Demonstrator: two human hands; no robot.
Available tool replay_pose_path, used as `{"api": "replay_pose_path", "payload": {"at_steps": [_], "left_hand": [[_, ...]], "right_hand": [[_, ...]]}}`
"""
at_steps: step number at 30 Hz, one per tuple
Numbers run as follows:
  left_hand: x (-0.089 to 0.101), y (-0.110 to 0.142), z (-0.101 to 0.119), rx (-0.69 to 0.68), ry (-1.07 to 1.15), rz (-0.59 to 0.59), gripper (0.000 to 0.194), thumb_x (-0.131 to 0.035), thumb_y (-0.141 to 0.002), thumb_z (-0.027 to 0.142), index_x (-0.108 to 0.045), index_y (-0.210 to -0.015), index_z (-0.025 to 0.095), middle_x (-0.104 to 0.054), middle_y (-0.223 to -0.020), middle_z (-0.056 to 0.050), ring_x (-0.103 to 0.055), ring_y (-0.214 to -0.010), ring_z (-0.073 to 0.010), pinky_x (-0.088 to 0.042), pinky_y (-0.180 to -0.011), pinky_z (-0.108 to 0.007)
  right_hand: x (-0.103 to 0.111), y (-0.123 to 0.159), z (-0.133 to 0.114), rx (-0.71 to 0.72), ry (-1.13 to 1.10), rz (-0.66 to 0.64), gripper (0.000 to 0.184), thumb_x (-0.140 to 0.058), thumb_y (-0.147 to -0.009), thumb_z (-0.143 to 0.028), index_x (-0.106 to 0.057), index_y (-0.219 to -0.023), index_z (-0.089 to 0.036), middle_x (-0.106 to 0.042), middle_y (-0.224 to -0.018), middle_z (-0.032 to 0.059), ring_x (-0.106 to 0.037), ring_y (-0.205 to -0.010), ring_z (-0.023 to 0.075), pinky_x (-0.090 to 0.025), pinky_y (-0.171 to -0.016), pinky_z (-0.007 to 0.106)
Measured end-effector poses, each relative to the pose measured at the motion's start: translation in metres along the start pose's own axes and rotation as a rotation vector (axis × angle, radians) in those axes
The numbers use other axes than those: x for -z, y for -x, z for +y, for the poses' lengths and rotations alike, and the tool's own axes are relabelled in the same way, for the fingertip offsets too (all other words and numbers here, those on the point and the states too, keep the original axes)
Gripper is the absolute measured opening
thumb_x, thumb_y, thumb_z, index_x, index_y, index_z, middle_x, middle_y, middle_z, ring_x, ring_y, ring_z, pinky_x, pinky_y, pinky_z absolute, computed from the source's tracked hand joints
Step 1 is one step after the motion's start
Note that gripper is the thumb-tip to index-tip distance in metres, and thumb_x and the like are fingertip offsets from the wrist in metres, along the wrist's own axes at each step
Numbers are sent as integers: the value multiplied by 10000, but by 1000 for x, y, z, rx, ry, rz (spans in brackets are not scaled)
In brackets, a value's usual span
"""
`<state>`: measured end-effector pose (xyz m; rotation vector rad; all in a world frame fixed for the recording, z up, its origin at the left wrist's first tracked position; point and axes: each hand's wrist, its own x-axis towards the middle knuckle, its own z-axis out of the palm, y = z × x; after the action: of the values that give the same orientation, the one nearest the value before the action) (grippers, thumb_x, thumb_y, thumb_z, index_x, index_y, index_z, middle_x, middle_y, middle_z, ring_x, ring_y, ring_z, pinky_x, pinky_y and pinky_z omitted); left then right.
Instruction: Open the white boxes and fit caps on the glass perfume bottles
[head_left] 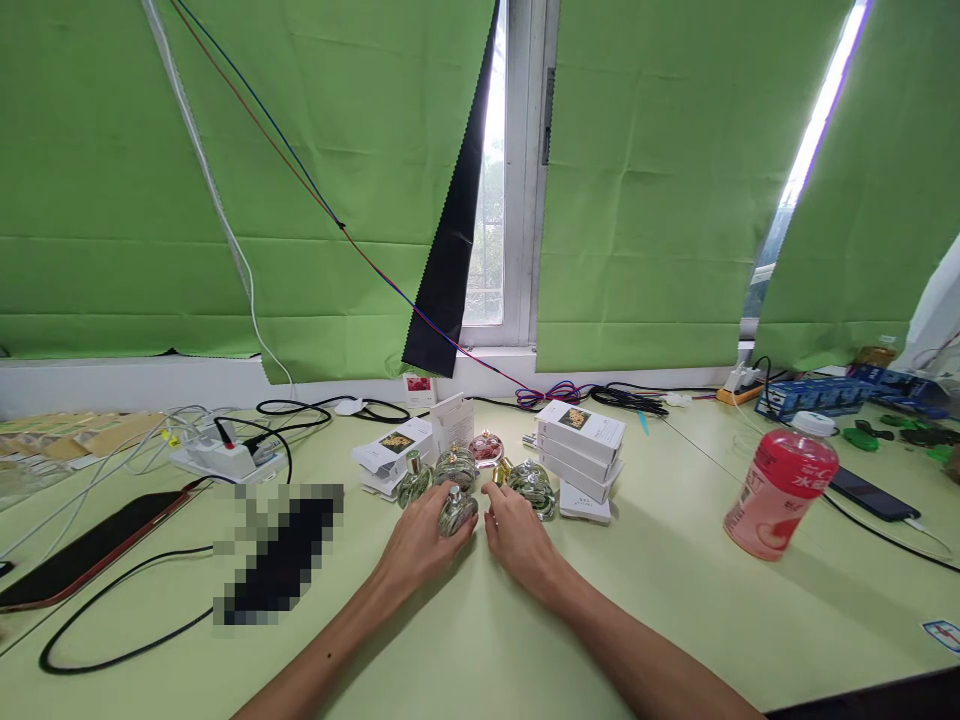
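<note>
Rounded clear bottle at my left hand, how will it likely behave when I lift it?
The bottle looks like glass, so it is probably stiff and could chip or crack if knocked. Its shiny, smooth-looking surface may be slippery. The rounded body suggests it might rock or roll if pushed.

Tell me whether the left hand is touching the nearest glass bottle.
Touching: the head view shows the left hand wrapped around the glass bottle, thumb against its near side.
</note>
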<state>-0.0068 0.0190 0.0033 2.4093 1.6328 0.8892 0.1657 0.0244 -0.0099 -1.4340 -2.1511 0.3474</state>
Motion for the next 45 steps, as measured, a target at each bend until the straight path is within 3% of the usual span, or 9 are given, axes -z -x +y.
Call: {"api": "replay_pose_path", "payload": {"at_steps": [5,9,14,20,26,38,45], "left_hand": [[-3,0,-4,-10,20,31,242,-583,-893,387,-624,-1058,215,-721,-1066,-77,-686,-963,-273,-510,-786,-347],[-4,0,-4,-23,28,61,260,-592,-890,400,-633,-1053,201,-722,-1052,-89,-687,-938,-277,-518,-786,-362],[-3,1,-2,-19,41,52,288,-593,-896,421,-625,-1064,190,-706,-1006,-88,-674,-918,-277,-518,-787,-377],[-1,2,2,-33,93,39,314,-578,-917,442,-627,-1091,185,-684,-965,-80,-648,-860,-259,-507,-753,-368],[-2,2,6,-58,145,10,274,-560,-937,430,-621,-1070,197,-663,-945,-66,-625,-832,-229,-501,-734,-337],[-2,6,7,-77,208,-100,314,-547,-942,418,-600,-1180,220,-651,-981,-53,-604,-746,-186,-497,-657,-298],[-2,5,11,-56,227,-127,394,-548,-943,476,-579,-1253,235,-658,-1132,-63,-572,-618,-132,-475,-617,-289]], "right_hand": [[-4,-1,3,25,-60,79,354,-525,-823,16,-599,-1118,-166,-641,-1029,112,-666,-922,254,-470,-739,295],[-5,-3,3,98,-162,225,416,-511,-821,9,-589,-1188,-171,-633,-1063,114,-664,-959,254,-515,-775,323],[0,-5,1,216,-292,480,370,-457,-907,-61,-565,-1242,-175,-626,-1139,126,-660,-997,241,-549,-830,359],[9,-6,-1,272,-408,612,284,-452,-991,-160,-549,-1256,-191,-618,-1146,123,-669,-950,209,-574,-750,315],[10,-6,2,298,-385,671,273,-457,-1011,-168,-556,-1262,-207,-662,-1089,94,-670,-948,201,-560,-800,322],[9,-6,3,337,-343,748,221,-534,-996,-209,-591,-1210,-213,-696,-1031,78,-658,-853,199,-548,-752,333],[10,-4,2,390,-347,738,160,-562,-989,-227,-619,-1138,-214,-697,-941,68,-659,-851,208,-546,-716,326]]}}
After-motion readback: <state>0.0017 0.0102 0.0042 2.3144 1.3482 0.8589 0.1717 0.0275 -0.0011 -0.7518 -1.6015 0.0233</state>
